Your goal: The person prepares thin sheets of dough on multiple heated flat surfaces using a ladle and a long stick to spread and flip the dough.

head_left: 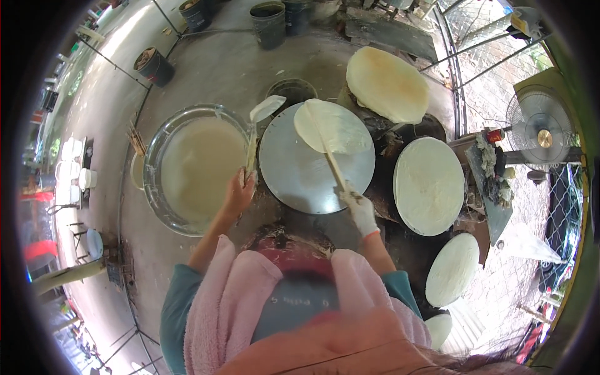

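My left hand (240, 190) is bare and closed round the handle of a batter-coated ladle (267, 109), held upright between a wide metal basin (154, 181) and a round griddle (290, 178). Pale, thin batter (203, 169) lies in the basin. A patch of wet batter (350, 134) covers the far right part of the griddle. In a white glove, my right hand (360, 209) grips a wooden stick (333, 167) that reaches across this patch. Whether the stick has a head cannot be made out.
Large pale round flatbreads (429, 186) rest at the right, with another (387, 84) at the far right. A fan (544, 137) stands beyond them. Dark buckets (269, 28) stand at the back; thin sticks (135, 140) poke up beside the basin.
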Action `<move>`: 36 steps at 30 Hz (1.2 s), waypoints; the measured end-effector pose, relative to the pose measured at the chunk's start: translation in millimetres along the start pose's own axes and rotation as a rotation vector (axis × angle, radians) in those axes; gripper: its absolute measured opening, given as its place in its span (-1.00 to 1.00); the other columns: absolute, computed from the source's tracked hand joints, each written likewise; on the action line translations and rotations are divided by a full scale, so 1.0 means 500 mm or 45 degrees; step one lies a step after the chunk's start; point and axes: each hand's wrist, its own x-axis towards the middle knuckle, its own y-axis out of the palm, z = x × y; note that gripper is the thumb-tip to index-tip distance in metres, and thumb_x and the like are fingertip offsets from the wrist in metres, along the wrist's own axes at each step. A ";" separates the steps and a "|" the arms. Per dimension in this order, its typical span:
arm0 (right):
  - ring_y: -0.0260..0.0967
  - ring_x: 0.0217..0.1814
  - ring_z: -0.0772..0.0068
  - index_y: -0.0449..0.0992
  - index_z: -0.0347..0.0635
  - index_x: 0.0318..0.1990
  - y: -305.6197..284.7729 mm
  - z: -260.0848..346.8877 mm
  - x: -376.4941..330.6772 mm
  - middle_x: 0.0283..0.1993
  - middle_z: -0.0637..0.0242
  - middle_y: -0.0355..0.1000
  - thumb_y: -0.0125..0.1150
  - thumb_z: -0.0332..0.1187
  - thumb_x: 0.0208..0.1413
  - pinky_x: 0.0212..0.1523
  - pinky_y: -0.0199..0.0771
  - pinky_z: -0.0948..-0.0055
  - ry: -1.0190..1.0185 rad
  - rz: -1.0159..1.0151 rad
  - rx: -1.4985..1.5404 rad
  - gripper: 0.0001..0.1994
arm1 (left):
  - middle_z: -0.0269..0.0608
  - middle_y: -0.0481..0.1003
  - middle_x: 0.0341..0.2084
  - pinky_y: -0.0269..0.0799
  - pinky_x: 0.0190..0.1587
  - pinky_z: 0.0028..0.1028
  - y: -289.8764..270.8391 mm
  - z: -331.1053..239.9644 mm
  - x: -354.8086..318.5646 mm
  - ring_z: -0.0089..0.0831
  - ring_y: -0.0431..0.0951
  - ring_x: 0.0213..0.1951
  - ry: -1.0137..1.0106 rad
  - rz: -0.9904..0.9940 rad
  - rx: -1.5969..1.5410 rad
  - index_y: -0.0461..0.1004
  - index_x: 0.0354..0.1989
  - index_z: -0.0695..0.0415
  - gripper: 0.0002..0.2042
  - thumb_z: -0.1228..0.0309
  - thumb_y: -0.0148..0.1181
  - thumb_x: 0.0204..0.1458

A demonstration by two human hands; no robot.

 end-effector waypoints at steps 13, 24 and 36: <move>0.33 -0.08 0.61 0.33 -0.37 0.11 -0.160 -0.031 0.113 -0.02 0.31 0.40 0.07 -0.48 0.15 0.01 0.31 0.60 -0.149 0.348 -0.027 -0.64 | -0.05 0.42 -0.62 0.29 -0.49 -0.38 -0.005 -0.025 -0.092 -0.33 0.35 -0.59 -0.327 -0.121 0.104 0.39 -0.37 0.29 -0.83 0.40 0.09 0.05; 0.32 -0.07 0.65 0.37 -0.37 0.06 -0.183 0.027 0.166 -0.03 0.37 0.42 0.14 -0.46 0.10 -0.01 0.29 0.67 -0.223 0.506 -0.175 -0.64 | -0.07 0.39 -0.67 0.27 -0.52 -0.37 0.020 0.001 -0.137 -0.33 0.35 -0.62 -0.171 -0.249 0.280 0.37 -0.41 0.29 -0.85 0.42 0.09 0.04; 0.32 -0.09 0.60 0.41 -0.35 0.05 -0.209 0.040 0.240 -0.09 0.37 0.45 0.13 -0.43 0.11 -0.02 0.28 0.65 -0.132 0.663 -0.184 -0.66 | -0.04 0.37 -0.66 0.26 -0.50 -0.33 0.032 -0.028 -0.165 -0.28 0.32 -0.61 -0.215 -0.297 0.378 0.36 -0.40 0.29 -0.84 0.41 0.09 0.05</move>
